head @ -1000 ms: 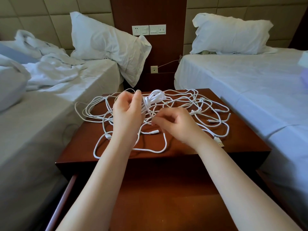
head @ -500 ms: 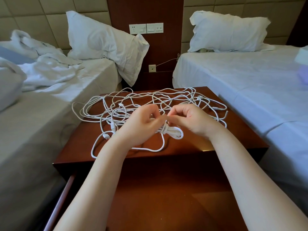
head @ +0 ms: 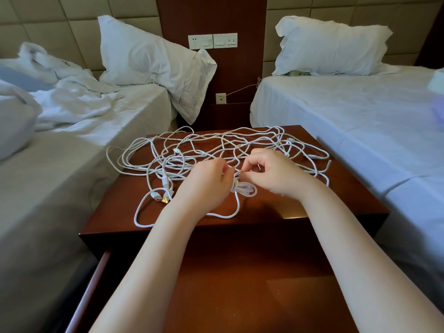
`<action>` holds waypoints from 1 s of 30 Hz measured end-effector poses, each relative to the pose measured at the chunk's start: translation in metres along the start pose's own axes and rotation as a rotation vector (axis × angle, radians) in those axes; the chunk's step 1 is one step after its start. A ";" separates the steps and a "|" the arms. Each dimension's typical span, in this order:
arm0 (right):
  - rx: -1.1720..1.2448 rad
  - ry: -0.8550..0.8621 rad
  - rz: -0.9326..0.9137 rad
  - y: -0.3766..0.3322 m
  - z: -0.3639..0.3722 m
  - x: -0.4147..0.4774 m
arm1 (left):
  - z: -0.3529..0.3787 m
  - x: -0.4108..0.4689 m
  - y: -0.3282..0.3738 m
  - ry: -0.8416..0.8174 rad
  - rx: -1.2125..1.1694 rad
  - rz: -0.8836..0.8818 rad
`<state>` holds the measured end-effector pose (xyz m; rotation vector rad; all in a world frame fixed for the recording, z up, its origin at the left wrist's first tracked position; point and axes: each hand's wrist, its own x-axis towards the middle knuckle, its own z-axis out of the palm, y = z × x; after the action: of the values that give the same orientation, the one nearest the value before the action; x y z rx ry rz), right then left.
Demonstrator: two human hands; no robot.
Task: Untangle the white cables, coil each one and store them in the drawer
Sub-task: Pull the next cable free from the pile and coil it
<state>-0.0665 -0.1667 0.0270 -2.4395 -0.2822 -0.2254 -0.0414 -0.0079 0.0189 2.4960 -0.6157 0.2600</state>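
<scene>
Coil (head: 243, 188) betw. both hands' fingers (head: 229, 173)

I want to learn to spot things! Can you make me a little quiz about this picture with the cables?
1. True or false: the drawer is open.
2. What do both hands hold? A) a pillow B) a small coiled cable C) a switch
3. Fill in: the loose cables lie on the ____.

Key: 1 true. 2 B: the left hand and right hand pinch the coiled cable. 3 nightstand.
</scene>
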 end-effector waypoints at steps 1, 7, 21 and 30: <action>-0.027 0.012 0.003 -0.001 0.000 0.000 | 0.001 0.001 -0.001 0.001 0.021 0.011; 0.003 0.089 0.008 0.002 -0.002 0.000 | 0.005 0.001 -0.012 0.120 -0.006 0.152; 0.384 0.164 0.033 0.010 -0.006 0.000 | 0.020 -0.002 -0.018 0.322 0.037 0.479; 0.305 0.330 -0.049 0.002 0.011 0.004 | 0.016 0.001 -0.022 0.281 -0.019 0.424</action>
<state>-0.0615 -0.1610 0.0182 -2.0563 -0.2122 -0.5575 -0.0287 -0.0005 -0.0043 2.2305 -1.0131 0.7434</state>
